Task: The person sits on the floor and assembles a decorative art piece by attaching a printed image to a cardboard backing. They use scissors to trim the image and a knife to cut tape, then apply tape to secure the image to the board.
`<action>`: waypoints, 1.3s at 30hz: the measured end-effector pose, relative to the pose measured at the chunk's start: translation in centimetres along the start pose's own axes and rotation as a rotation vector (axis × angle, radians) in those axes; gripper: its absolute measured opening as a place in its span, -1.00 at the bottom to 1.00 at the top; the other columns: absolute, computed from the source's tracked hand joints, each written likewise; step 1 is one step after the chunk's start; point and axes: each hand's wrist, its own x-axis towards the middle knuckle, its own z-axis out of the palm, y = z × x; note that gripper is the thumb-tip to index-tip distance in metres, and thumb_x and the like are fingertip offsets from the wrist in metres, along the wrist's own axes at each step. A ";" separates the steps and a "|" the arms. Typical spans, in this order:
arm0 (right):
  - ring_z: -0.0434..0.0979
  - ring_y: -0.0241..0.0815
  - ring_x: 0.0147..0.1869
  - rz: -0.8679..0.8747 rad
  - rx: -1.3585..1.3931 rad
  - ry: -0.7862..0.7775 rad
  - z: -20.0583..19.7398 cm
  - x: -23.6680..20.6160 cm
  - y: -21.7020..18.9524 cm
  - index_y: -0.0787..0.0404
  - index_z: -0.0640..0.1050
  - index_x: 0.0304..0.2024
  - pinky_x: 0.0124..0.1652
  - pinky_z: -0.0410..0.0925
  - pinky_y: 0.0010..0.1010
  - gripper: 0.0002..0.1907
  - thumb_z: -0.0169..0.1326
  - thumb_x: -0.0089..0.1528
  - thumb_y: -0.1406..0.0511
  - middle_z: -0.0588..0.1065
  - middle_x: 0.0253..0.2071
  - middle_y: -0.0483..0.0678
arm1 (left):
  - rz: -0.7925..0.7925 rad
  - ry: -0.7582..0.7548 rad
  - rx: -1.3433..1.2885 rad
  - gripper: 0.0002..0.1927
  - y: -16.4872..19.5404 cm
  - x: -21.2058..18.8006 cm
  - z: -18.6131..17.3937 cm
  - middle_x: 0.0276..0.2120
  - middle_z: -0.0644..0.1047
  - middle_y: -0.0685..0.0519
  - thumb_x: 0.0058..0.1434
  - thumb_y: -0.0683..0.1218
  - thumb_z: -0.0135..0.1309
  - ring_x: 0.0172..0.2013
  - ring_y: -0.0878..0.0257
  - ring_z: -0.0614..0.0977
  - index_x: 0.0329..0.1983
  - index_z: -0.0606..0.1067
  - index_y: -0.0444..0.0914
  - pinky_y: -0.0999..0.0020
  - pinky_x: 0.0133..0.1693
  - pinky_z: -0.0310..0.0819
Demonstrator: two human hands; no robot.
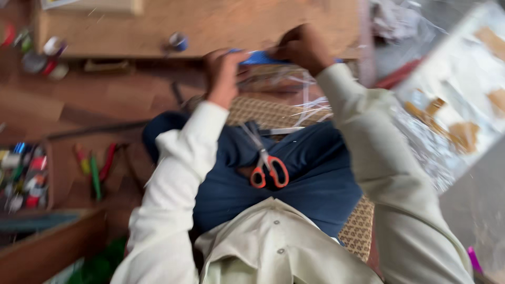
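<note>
Blue strip (258, 58): I am holding this flat blue piece up between both hands, above my lap and in front of the low wooden table (210, 23). The left hand (222, 73) is closing on its left end; the right hand (302, 48) is pinching its right end, fingers curled tight. Motion blur is hiding the exact finger placement and what the piece is made of.

Thin pale strands (310, 108) are hanging just below the hands, over a woven patterned mat (263, 111). Orange-handled scissors (267, 165) are lying on the dark blue cloth (310, 173) across my lap, blades pointing up toward the hands, well within reach.

In my judgement, the work in hand is going best with both ends gripped evenly and the piece kept taut and level, so it is not twisting or slipping between the fingers.

Coloured markers (94, 168) and a box of small spools (23, 176) are resting on the floor at the left; a foil-lined tray (452, 110) is sitting at the right.
</note>
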 end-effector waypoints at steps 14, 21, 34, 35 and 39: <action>0.54 -0.16 0.32 -0.731 -0.761 0.589 4.2 -8.0 -5.0 0.08 0.65 0.05 0.54 -0.15 -0.09 -0.79 0.17 0.38 0.39 0.64 -0.01 -0.15 | 0.057 0.125 0.028 -0.89 1.8 -0.9 1.5 -0.57 0.60 -0.13 -0.04 -0.25 0.20 -0.60 0.14 0.63 -0.55 0.58 -0.46 0.33 -0.65 0.46; 0.59 -0.08 0.24 -0.541 -0.647 0.358 2.7 -5.4 -4.3 0.05 0.66 -0.36 0.53 -0.23 0.17 -0.88 0.23 0.22 0.41 0.61 -0.31 -0.11 | -0.158 0.276 0.126 -0.93 3.0 1.4 2.6 -0.54 0.60 -0.18 0.00 -0.30 0.08 -0.57 0.02 0.66 -0.48 0.56 -0.42 0.16 -0.67 0.51; 0.55 0.19 0.14 -0.538 -0.358 0.551 -3.9 -8.5 -0.9 0.41 0.58 0.01 0.18 0.22 -0.04 -0.41 0.42 0.08 0.15 0.59 -0.03 0.26 | 1.253 -0.251 1.483 -0.58 0.7 -3.2 3.5 0.15 0.54 -0.23 0.33 -0.13 0.11 0.19 -0.10 0.59 0.21 0.44 -0.39 -0.13 0.38 0.11; 0.58 0.16 0.07 -0.446 -0.192 0.550 -5.2 -9.5 0.0 0.44 0.56 -0.02 0.12 0.39 -0.15 -0.41 0.47 0.12 0.15 0.59 -0.09 0.26 | 1.226 -0.286 1.481 -0.54 0.4 -2.9 3.9 0.18 0.52 -0.24 0.35 -0.08 0.15 0.20 -0.11 0.58 0.23 0.43 -0.41 -0.10 0.38 0.14; 0.51 -0.34 -0.17 0.047 0.380 0.209 -6.6 -11.4 3.4 0.36 0.62 -0.12 -0.16 0.37 -0.50 -0.59 0.34 0.28 0.11 0.58 -0.28 -0.13 | 1.066 -0.439 1.334 -0.33 -0.6 -1.8 6.3 0.17 0.51 -0.33 0.26 0.05 0.26 0.12 -0.10 0.60 0.26 0.37 -0.49 0.01 0.22 0.34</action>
